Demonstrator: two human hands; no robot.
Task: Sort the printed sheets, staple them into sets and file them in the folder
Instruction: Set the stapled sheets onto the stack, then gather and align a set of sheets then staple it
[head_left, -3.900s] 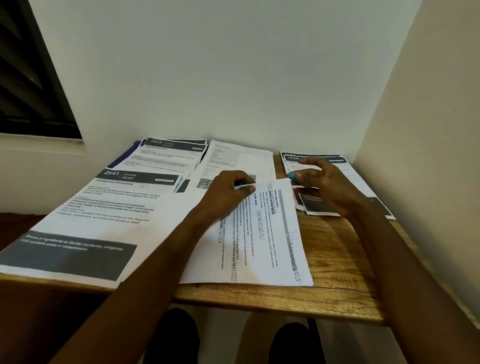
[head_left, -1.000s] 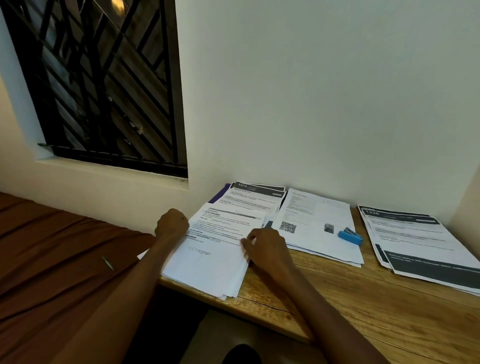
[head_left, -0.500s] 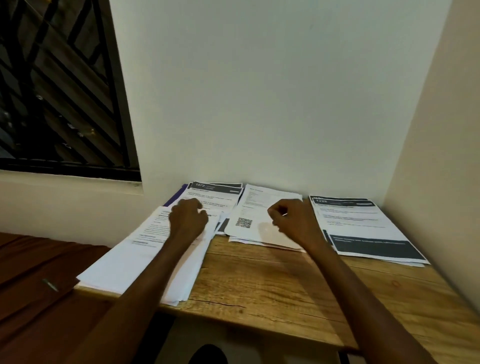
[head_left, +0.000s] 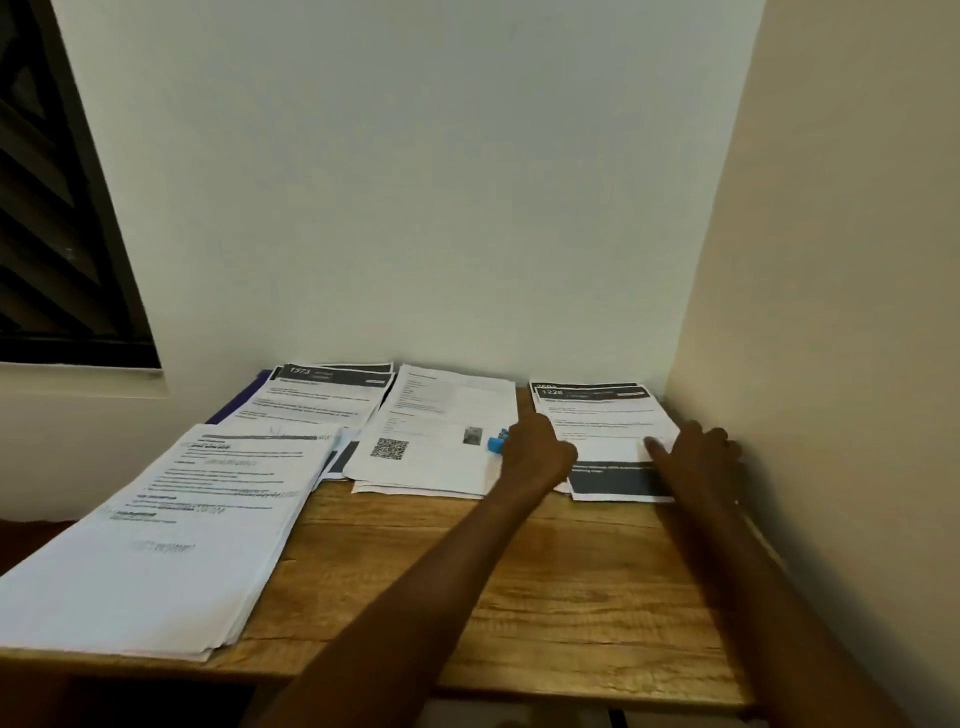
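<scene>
- My left hand (head_left: 537, 454) was out over the gap between the middle pile and the right pile, index finger stretched far toward the top left corner of the right-hand sheets, the other fingers curled in loosely; it gripped nothing.
- My right hand (head_left: 698, 454) lay flat on the right pile (head_left: 597, 415), fingers straight and spread, pressing on the paper close to the side wall (head_left: 831, 312).
- That right pile sat in the far right corner of the wooden table (head_left: 545, 582); its top sheet carried a dark header reading 1228 and a dark band along its near edge.
- The small blue stapler (head_left: 496, 440) lay on the middle pile (head_left: 436, 441), just beside my left hand, partly hidden by it.
- The middle pile's top sheet showed a QR code and a small grey picture.
- Far left, another pile (head_left: 322, 400) with a dark header marked 1573 rested on the purple folder (head_left: 236, 405), of which only an edge peeked out on the left.
- Near left, a thick stack of text pages (head_left: 171, 535) reached to the table's near edge and overlapped the 1573 pile.
- A dark window (head_left: 57, 234) sat in the wall on the far left.
</scene>
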